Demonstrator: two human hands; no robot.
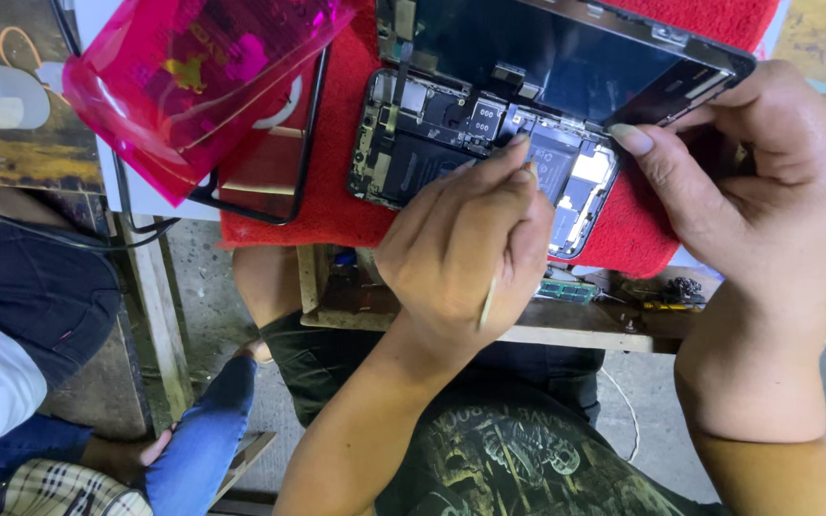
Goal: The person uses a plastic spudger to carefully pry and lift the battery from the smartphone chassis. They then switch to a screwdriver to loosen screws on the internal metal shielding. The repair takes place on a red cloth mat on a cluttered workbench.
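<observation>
- Opened smartphone point(489, 143) lies on a red mat point(336, 205) at the counter point(585, 330) edge, its screen panel point(566, 48) hinged up and back.
- Left hand point(466, 253) pinches a thin pale tool point(491, 291), tip on the board near the battery point(423, 162).
- Right hand point(767, 191) grips the raised screen panel's edge, thumb braced on it.
- Risk: a tool slip could gouge a connector or pierce the battery (pressure looks angled).
- Risk: tilting the panel further could tear its flex cables.
- Risk: the phone overhangs the mat's near edge; a nudge could drop it.
</observation>
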